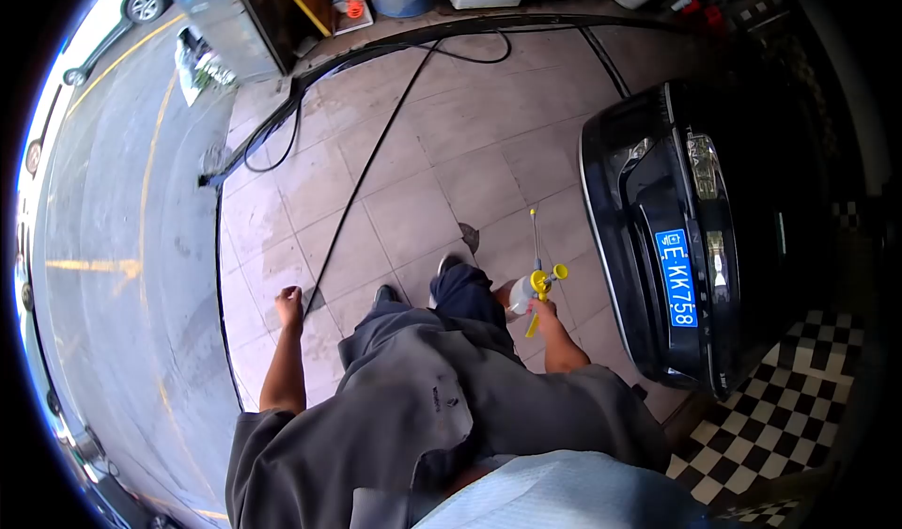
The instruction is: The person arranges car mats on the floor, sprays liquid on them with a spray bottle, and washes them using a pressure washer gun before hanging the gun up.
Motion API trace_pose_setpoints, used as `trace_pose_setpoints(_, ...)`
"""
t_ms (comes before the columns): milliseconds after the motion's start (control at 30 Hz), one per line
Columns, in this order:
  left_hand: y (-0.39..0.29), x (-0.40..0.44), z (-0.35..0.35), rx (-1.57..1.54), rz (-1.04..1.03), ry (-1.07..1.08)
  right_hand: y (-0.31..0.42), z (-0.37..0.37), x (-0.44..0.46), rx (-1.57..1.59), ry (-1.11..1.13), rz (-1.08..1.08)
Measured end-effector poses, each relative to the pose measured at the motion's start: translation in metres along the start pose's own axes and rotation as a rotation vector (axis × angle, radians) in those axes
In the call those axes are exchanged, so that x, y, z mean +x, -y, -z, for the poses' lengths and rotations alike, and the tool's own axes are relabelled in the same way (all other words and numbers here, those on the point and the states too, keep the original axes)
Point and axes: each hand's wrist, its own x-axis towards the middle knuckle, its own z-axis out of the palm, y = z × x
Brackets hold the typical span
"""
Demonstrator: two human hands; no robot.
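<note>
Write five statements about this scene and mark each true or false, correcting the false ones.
1. The right hand holds a spray bottle. True.
2. The left hand grips the bottle too. False: that hand is well apart.
3. The licence plate is yellow. False: it is blue.
4. A black hose or cable lies across the tiled floor. True.
5. The car bearing that plate is at the picture's left. False: it is at the right.

Yel/wht sprayer (537, 284), blk car (644, 211), blk/wht chkd tiles (785, 416).
</note>
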Motion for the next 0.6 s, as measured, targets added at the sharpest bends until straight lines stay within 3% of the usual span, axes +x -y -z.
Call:
trace_pose_setpoints(33, -0.018, 0.031, -0.016, 0.04, -0.046, -0.025, 0.009, -0.001, 0.02, 0.011, -0.027, -0.062)
trace_pose_setpoints(133, -0.082, 0.083, -0.055, -0.059, 0.101, -0.02, 0.033, -0.014, 0.102, 0.034, -0.053, -0.247)
trace_pose_setpoints(200, -0.073, 0.107, -0.091, 0.06, 0.102, -0.046, 0.049, -0.017, 0.145, 0.044, -0.056, -0.357)
trace_pose_setpoints(300, -0.144, 0.077, -0.14, -0.004, 0.53, 0.034, 0.105, -0.023, 0.181, 0.04, -0.042, -0.415)
trace_pose_setpoints(333, -0.158, 0.073, -0.156, 0.044, 0.583, 0.143, 0.131, -0.025, 0.19, 0.032, -0.032, -0.408)
trace_pose_setpoints(433, -0.27, 0.054, -0.197, 0.119, 0.453, 0.272, 0.216, -0.028, 0.227, 0.004, -0.011, -0.376)
trace_pose_setpoints(600, -0.343, 0.135, -0.278, 0.209, 0.475, 0.338, 0.353, -0.04, 0.315, -0.02, -0.009, -0.325)
